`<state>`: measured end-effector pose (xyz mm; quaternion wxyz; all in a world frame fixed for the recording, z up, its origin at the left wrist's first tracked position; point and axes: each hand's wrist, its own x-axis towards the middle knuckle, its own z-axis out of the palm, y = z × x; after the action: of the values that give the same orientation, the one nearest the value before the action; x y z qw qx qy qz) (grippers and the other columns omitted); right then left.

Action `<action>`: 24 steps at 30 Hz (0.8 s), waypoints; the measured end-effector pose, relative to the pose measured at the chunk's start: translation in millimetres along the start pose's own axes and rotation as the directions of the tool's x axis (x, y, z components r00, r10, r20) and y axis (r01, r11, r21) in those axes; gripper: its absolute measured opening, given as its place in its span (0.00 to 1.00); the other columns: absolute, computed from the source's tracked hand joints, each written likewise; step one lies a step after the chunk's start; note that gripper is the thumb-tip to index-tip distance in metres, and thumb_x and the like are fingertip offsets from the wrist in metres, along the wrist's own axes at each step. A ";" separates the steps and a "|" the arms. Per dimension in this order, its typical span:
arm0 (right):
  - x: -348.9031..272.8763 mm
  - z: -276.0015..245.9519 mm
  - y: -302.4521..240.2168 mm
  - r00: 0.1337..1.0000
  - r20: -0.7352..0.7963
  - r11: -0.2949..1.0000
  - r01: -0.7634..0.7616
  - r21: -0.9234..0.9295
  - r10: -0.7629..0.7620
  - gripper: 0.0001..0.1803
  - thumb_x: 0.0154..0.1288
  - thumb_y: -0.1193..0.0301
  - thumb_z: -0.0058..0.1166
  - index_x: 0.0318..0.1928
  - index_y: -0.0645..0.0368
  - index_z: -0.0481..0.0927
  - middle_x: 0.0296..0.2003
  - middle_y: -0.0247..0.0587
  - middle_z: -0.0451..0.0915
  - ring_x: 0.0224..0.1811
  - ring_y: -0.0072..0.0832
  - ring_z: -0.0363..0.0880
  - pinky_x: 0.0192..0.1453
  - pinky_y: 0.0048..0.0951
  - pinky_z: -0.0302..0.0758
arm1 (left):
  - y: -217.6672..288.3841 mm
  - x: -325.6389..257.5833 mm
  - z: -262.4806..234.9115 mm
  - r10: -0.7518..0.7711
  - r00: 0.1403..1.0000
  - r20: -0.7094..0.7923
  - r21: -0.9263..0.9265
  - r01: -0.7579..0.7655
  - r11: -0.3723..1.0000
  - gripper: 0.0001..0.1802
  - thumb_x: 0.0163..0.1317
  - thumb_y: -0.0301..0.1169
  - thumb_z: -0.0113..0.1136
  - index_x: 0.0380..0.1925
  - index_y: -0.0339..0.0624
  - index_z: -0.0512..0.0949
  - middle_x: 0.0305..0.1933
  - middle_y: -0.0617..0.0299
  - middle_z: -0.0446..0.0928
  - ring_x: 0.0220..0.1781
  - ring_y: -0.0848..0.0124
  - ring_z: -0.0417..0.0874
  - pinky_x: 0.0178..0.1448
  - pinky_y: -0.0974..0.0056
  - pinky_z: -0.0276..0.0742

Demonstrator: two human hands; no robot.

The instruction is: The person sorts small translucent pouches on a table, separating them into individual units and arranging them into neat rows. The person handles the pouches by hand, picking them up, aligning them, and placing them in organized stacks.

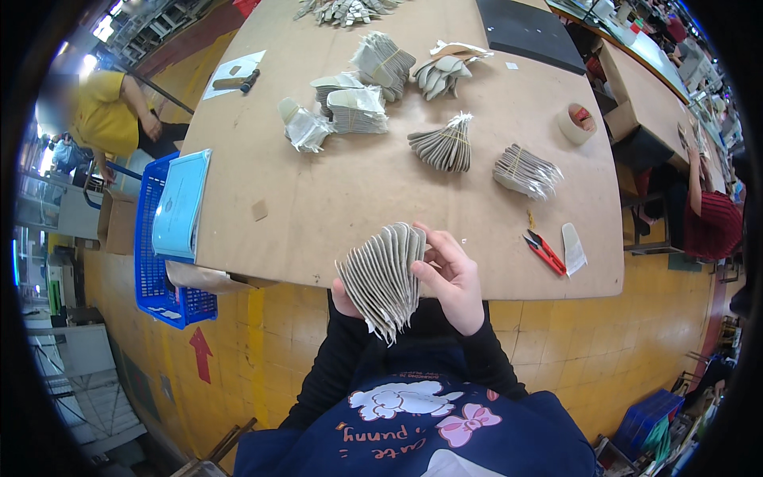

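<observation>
A fanned stack of grey, rounded fabric pieces with frayed white lower ends is held up over the table's near edge. My left hand grips it from the left and below, its fingers mostly hidden behind the stack. On the right side, my right hand has thumb and fingers closed on the stack's edge pieces. Farther off lie a fanned bundle and another bundle, both tied with yellow bands. Red-handled thread snips rest to the right, beside a single loose piece.
More bundles lie across the brown table. A tape roll and a black board are at the right, a hammer at the left. A blue basket with a blue folder adjoins the left edge. People sit on both sides.
</observation>
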<state>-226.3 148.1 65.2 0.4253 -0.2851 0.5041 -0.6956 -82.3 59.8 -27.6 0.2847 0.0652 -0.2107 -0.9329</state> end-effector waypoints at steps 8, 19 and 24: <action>-2.7 1.2 -4.1 0.999 0.005 0.999 -0.046 0.023 0.046 0.26 0.66 0.80 0.55 0.64 0.67 0.69 0.49 0.35 0.69 0.42 0.18 0.72 0.39 0.19 0.77 | -7.7 -2.7 5.9 0.058 0.992 -0.108 -0.070 -0.065 0.995 0.61 0.48 0.80 0.44 0.68 0.39 0.62 0.65 0.46 0.68 0.59 0.52 0.75 0.57 0.49 0.77; -3.7 4.6 7.4 0.969 -0.153 0.934 0.138 -0.329 -0.196 0.09 0.64 0.82 0.53 0.43 0.70 0.81 0.47 0.44 0.78 0.41 0.22 0.80 0.44 0.21 0.76 | -9.7 5.7 22.4 0.088 0.996 0.031 -0.136 -0.083 0.987 0.54 0.52 0.72 0.52 0.66 0.37 0.65 0.62 0.46 0.71 0.61 0.52 0.74 0.64 0.47 0.72; -2.7 6.6 7.0 0.977 -0.175 0.969 0.080 -0.233 -0.122 0.10 0.64 0.76 0.60 0.42 0.71 0.82 0.45 0.44 0.79 0.36 0.22 0.81 0.38 0.21 0.78 | -12.8 3.0 25.0 0.091 0.990 0.106 -0.260 -0.061 0.964 0.55 0.50 0.73 0.51 0.65 0.38 0.65 0.63 0.45 0.70 0.62 0.51 0.73 0.65 0.46 0.70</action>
<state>-217.4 146.5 60.9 0.3045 -0.2897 0.6023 -0.6787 -97.3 76.6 -10.5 0.3136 -0.0351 -0.1074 -0.9428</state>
